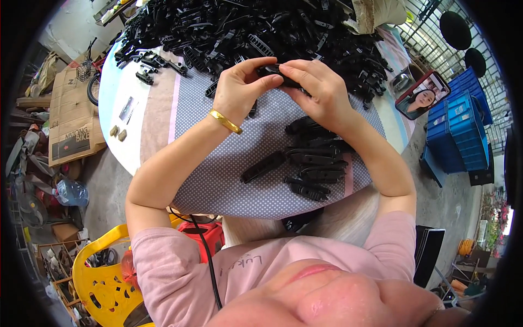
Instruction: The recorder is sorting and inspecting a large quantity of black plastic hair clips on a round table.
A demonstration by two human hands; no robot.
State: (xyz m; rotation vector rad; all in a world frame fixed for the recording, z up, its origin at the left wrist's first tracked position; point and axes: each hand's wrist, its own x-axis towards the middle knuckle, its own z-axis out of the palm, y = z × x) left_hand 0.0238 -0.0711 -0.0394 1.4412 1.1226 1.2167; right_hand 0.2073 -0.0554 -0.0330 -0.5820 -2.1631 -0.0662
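Both my hands meet over the far half of the table, closed on one black plastic part [271, 71]. My left hand [238, 87], with a gold bracelet at its wrist, pinches the part's left end between thumb and fingers. My right hand [317, 90] grips it from the right, its fingers hiding most of the part. Just beyond lies a big heap of black plastic parts [218, 38]. Nearer to me, below the right hand, rests a small group of long black parts [316, 158]. One long part [263, 167] points out to the left of it.
The round table [218, 185] has a dotted, striped cover. Small stones [122, 134] and a small packet [128, 110] lie at its left. A propped phone [423, 96] stands at the right edge near blue crates [457, 131]. A yellow chair [103, 278] and dark cable [206, 253] are close to me.
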